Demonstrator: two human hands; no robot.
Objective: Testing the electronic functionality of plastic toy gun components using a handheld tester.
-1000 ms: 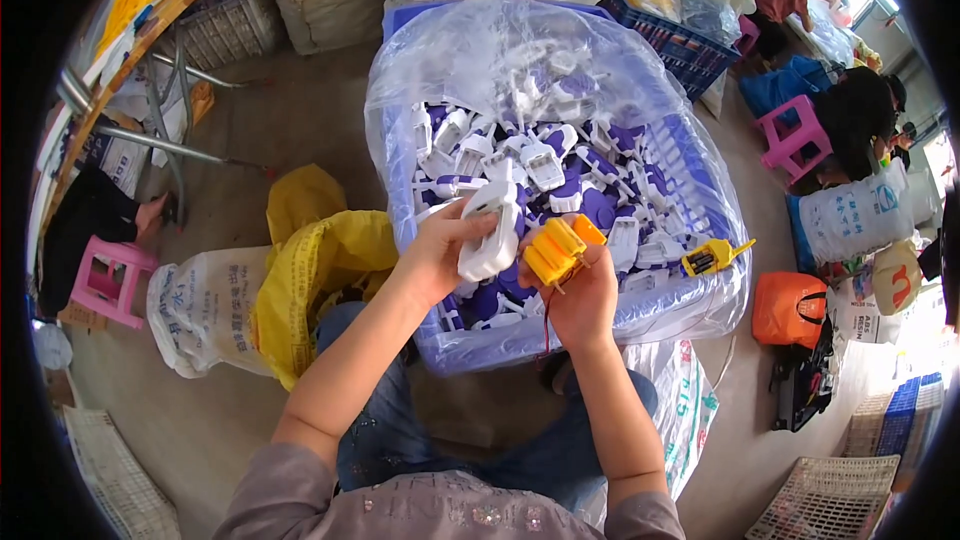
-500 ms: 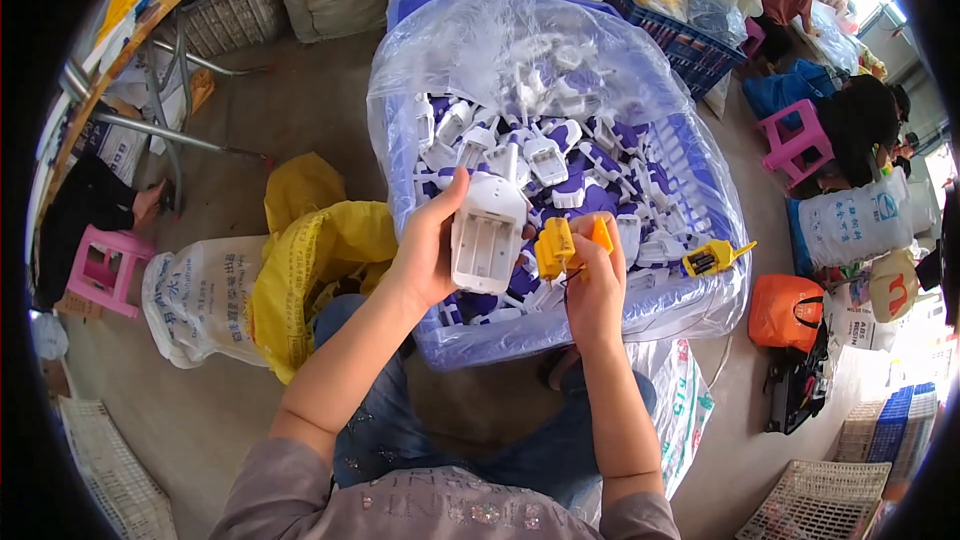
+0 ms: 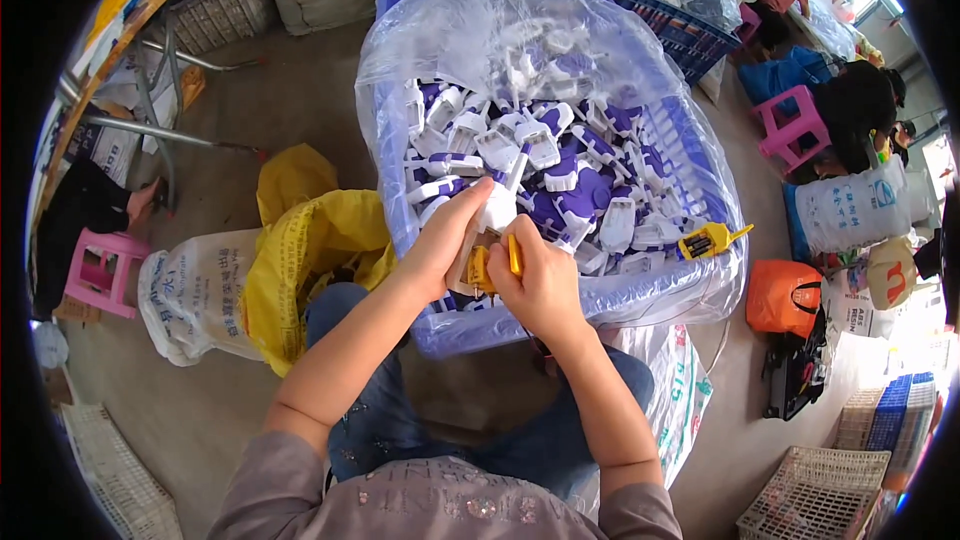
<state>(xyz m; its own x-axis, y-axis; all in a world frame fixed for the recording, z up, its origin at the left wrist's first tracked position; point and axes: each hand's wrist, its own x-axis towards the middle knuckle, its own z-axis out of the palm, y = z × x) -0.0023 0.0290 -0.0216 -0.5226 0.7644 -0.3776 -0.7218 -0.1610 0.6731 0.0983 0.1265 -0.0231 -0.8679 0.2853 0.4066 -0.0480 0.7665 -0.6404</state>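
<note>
My left hand (image 3: 440,245) is wrapped around a white toy walkie-talkie (image 3: 499,208) with a stubby antenna pointing away from me. A yellow battery-sized block (image 3: 481,270) sits against the toy's back, where the battery bay is. My right hand (image 3: 541,285) is closed over the block, and a flat yellow piece (image 3: 515,253) sticks up between its fingers. Much of the toy is hidden behind my fingers. Under both hands, a purple basket (image 3: 520,330) lined with clear plastic holds a heap of white and purple walkie-talkies (image 3: 580,190).
On the basket's right rim lies a yellow walkie-talkie (image 3: 706,240) with batteries showing; a thin wire runs below it. A yellow sack (image 3: 310,250) stands left of the basket, an orange bag (image 3: 786,297) to the right. Other people sit farther off at both sides.
My right hand has moved left and brought the yellow block onto the toy's battery bay, which was uncovered before. The toy is now tilted more and mostly covered by my hands.
</note>
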